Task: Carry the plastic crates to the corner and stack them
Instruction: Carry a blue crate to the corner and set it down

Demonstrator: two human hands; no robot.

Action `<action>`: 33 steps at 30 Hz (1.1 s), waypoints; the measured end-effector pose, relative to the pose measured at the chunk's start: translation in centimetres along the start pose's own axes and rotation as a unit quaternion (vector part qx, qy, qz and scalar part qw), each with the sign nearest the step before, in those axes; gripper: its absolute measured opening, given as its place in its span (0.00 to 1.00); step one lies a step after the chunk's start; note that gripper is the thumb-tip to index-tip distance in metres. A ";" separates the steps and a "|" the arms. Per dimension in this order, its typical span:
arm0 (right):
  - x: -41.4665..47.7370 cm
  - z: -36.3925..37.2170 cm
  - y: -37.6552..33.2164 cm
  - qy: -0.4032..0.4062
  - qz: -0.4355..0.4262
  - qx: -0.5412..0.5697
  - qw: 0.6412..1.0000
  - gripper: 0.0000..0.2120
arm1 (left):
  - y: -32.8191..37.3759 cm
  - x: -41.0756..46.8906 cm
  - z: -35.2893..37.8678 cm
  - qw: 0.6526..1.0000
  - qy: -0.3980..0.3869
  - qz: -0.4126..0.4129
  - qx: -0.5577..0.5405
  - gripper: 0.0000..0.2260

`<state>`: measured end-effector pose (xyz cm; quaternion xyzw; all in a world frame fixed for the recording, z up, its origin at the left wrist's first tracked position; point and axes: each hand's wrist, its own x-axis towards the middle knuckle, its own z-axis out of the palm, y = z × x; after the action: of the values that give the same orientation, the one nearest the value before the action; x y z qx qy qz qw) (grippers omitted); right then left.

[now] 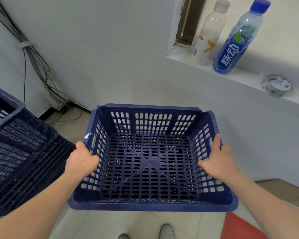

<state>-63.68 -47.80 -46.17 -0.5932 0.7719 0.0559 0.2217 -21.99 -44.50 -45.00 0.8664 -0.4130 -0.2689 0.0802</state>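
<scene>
Crate (150, 161) in L-hand (81, 161), R-hand (217, 161); fingers (217, 141) prob. outside

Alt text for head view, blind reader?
The left hand and right hand grip the side walls of an empty blue crate, held above a floor. A crate stack stands at left near wall cables; a white bottle, a blue bottle and a tape roll sit on a ledge at upper right.

It looks like a plain storage or back room: bare white walls (110, 49), loose cables (30, 56) running down to the tiled floor (71, 124), stacked blue plastic crates (22, 152), and drink bottles (238, 40) on a wall ledge (245, 77).
</scene>
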 end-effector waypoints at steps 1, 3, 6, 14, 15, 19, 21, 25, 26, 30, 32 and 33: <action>0.0 0.0 0.0 0.001 0.000 -0.004 1.000 0.60 | 0.0 0.0 0.0 1.000 0.002 0.001 0.000 0.13; 0.0 0.0 -0.1 0.006 -0.003 -0.011 1.000 0.60 | 0.0 -0.1 0.1 1.000 0.006 0.003 -0.005 0.13; 0.0 0.1 -0.1 0.017 -0.004 -0.018 1.000 0.60 | 0.1 -0.1 0.2 1.000 0.012 0.006 -0.004 0.14; -0.2 0.2 -0.5 0.030 -0.004 -0.046 0.998 0.61 | -0.5 -0.1 0.6 1.000 0.018 0.016 -0.004 0.14; -0.3 0.2 -0.5 0.031 -0.004 -0.048 0.998 0.61 | -0.7 -0.2 0.6 1.000 0.017 0.017 -0.003 0.15; -0.4 0.1 -0.5 0.030 -0.007 -0.047 0.998 0.61 | -1.1 -0.5 0.8 0.999 0.014 0.030 0.000 0.20; -0.5 0.1 -0.6 0.033 -0.007 -0.043 0.999 0.60 | -1.4 -0.6 1.0 0.999 0.014 0.047 0.016 0.30; -0.9 0.1 -0.5 0.032 -0.009 -0.040 0.999 0.59 | -1.6 -0.6 1.1 0.996 0.006 0.083 0.038 0.41; -1.1 0.1 -0.4 0.029 -0.006 -0.040 0.999 0.60 | -1.6 -0.5 1.1 0.995 0.005 0.088 0.040 0.41; -1.6 0.2 -0.1 0.019 0.004 -0.039 0.999 0.61 | -1.6 -0.1 1.0 0.993 -0.012 0.100 0.054 0.43; -1.6 -0.1 -0.2 0.000 0.013 -0.037 0.999 0.62 | -1.4 0.0 0.7 0.993 -0.045 0.100 0.051 0.44; -1.5 -0.3 -0.2 -0.015 0.017 -0.029 0.999 0.62 | -1.4 0.1 0.4 0.992 -0.069 0.098 0.042 0.45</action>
<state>-63.34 -46.67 -45.24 -0.5853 0.7764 0.0908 0.2154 -21.22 -43.69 -45.87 0.8036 -0.5113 -0.3017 0.0413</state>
